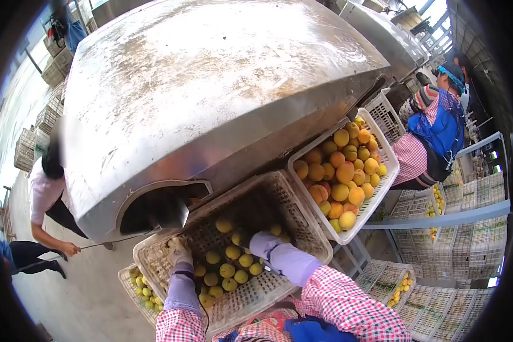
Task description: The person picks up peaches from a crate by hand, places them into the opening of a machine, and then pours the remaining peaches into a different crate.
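A plastic crate (256, 293) stands before me with several yellow-green peaches (228, 271) on its floor. My left hand (179, 251), in a pale, soiled glove, is inside the crate's left end, close to the wall. Its fingertips are too indistinct to show whether they grip anything. My right hand (262, 244) reaches down among the peaches near the crate's middle. The lilac sleeve and the angle hide its fingers. Right of this crate, a white crate (386, 185) is heaped with yellow and orange-red peaches (345, 171).
A large metal machine (222, 74) with a dark opening (154, 214) borders the crates. Below left sits another crate (128, 279) of green fruit. One person (45, 191) holds a thin rod at left; another (433, 125) stands at right. Stacked crates (450, 245) fill the right side.
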Motion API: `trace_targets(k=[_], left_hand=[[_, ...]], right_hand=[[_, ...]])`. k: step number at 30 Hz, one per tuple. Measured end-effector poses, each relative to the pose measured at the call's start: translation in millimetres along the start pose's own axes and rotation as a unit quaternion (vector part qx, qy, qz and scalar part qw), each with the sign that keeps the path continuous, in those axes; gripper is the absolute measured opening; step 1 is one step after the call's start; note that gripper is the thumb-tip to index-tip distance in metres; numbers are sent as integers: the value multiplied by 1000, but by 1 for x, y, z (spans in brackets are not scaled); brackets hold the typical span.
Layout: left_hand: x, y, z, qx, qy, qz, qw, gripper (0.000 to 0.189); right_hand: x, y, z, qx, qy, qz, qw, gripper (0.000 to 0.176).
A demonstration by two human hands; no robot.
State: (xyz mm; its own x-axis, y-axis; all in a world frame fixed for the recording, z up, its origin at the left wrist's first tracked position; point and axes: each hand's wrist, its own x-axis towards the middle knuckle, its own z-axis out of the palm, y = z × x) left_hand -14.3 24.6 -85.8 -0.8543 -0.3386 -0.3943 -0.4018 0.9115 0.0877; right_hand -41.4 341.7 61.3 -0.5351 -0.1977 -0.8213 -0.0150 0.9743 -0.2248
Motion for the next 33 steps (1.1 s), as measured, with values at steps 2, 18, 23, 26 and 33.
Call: trace_targets(k=[2,18,23,26,33], left_hand=[[-14,27,-28,-138,-9,2,990,48],[-193,86,-272,-855,-217,43,468,71],[-202,74,-303,-828,-222,86,508,74],[-197,78,-302,-857,-190,49,476,77],[-191,71,-294,-863,-152,53,479,80]], right_hand=[[-47,2,-25,60,42,-18,997,47],[-143,-77,-52,370,339,-365,784,85],[-146,-95,-52,442,381,-362,727,84],[-132,-100,-51,433,375,-411,709,85],[-149,-123,-74,323,415,-361,770,85]])
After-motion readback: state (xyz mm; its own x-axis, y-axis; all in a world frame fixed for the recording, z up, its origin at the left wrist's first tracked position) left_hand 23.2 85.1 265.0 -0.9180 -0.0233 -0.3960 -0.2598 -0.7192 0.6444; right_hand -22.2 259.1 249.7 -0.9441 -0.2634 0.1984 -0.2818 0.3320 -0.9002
